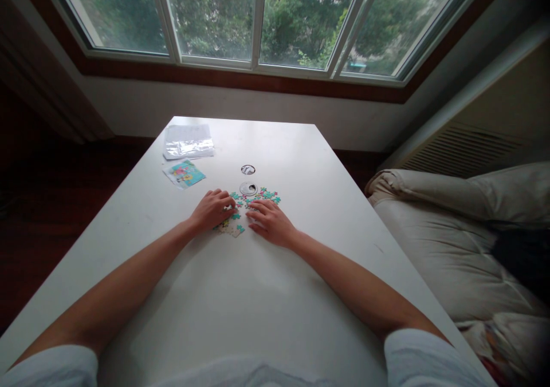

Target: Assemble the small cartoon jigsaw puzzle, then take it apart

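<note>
A loose heap of small jigsaw puzzle pieces (269,194), turquoise, pink, yellow and plain grey-beige, is spread on the white table. At its left side lies my left hand (213,209), fingers bent over the pieces and the thumb a little apart from them. My right hand (270,221) rests at the right side, palm down, with fingers stretched and spread over the pieces. Both hands partly cover the heap. Nothing shows held in either one, though pieces under the fingertips are hidden.
Just beyond the heap are two round metallic inserts, a nearer disc (248,189) and a farther disc (248,170). A colourful picture card (184,173) and a clear plastic bag (189,141) lie at the back left. A beige sofa (438,244) stands right of the white table (258,295).
</note>
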Demonstrator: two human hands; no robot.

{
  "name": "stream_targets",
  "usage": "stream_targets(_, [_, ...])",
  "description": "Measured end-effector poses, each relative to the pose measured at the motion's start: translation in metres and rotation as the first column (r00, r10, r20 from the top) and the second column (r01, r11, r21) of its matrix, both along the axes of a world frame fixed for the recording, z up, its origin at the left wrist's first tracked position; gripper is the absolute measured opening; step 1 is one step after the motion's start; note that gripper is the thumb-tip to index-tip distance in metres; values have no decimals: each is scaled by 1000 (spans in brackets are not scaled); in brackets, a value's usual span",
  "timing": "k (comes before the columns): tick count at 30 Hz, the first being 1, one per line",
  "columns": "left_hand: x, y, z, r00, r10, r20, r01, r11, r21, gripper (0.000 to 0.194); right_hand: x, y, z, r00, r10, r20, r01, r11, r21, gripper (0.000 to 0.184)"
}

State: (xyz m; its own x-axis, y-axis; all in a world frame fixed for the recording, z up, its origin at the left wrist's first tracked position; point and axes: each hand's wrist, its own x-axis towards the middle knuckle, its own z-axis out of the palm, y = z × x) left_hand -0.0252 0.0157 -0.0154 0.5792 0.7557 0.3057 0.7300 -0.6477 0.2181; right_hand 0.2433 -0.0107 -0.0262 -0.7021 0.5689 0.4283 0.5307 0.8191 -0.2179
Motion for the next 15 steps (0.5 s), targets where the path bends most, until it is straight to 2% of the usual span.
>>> stream_targets(8, [3, -2, 0, 997, -77, 3, 77, 997, 3, 14, -1, 1, 0, 998, 17, -65, -19, 999, -35, 25])
stream_targets(15, [3, -3, 0, 993, -121, -10, 121, 993, -12, 21, 1, 3, -1, 996, -66, -52, 64, 997, -41, 21])
